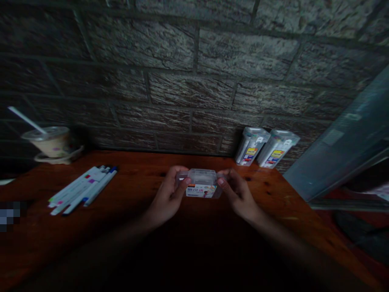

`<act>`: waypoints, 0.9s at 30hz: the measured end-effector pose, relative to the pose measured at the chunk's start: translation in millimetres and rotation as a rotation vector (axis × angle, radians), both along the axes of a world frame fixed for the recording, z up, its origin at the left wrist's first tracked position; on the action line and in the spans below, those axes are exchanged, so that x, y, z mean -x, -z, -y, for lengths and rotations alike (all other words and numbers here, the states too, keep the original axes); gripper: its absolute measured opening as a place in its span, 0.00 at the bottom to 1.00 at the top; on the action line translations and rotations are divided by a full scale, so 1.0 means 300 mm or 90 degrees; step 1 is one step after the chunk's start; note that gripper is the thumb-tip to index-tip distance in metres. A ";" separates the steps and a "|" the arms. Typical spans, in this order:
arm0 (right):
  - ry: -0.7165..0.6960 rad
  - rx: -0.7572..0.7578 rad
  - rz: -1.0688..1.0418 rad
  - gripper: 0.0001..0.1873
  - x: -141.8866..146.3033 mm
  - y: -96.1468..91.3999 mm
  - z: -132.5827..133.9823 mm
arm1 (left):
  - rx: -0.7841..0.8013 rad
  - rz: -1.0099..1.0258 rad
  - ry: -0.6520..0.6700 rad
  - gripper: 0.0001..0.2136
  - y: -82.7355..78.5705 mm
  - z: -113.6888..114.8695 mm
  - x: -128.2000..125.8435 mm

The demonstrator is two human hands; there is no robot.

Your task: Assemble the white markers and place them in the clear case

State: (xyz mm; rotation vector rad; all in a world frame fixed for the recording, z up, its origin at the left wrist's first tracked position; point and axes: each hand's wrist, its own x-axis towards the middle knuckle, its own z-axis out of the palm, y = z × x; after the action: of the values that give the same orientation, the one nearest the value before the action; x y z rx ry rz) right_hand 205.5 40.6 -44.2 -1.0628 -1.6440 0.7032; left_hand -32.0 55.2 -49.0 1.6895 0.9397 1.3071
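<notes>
Between my two hands, over the middle of the wooden table (pixel 138 168), is a clear plastic case (pixel 203 178), its white label with coloured print facing me; I cannot tell whether its underside touches the wood. My left hand (pixel 169 195) grips one end, thumb on the near side and fingers curled round behind, and my right hand (pixel 238 194) grips the other end the same way, so both are closed on it and the case joins them. Off to the left, well apart from my left hand, a loose bunch of white markers (pixel 88 184) lies slanting across the table, some with coloured ends. Beyond them, toward the far left, a lidded drink cup (pixel 51 144) with a pale straw (pixel 26 119) sits in a cup holder (pixel 59 159). To the right, beyond my right hand, two clear marker boxes (pixel 276 150) stand side by side near the stone-block wall (pixel 170 89). A grey metal frame (pixel 326 152) slants up past the table's right edge.
</notes>
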 end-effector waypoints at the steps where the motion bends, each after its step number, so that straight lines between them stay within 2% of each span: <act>1: -0.001 -0.001 0.002 0.19 -0.001 0.001 0.001 | -0.001 0.003 -0.006 0.11 0.001 0.001 0.000; 18: 0.003 -0.007 -0.012 0.17 0.003 -0.008 -0.002 | -0.016 0.056 -0.022 0.10 0.012 0.009 -0.016; 27: -0.007 0.008 -0.031 0.17 0.010 -0.014 0.002 | -0.032 0.095 -0.027 0.06 -0.001 0.012 -0.026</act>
State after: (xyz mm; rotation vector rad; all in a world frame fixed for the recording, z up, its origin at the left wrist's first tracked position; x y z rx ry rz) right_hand 202.5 39.9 -40.1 -1.0389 -1.6069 0.7423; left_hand -24.1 51.5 -48.7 1.5935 0.8651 1.4741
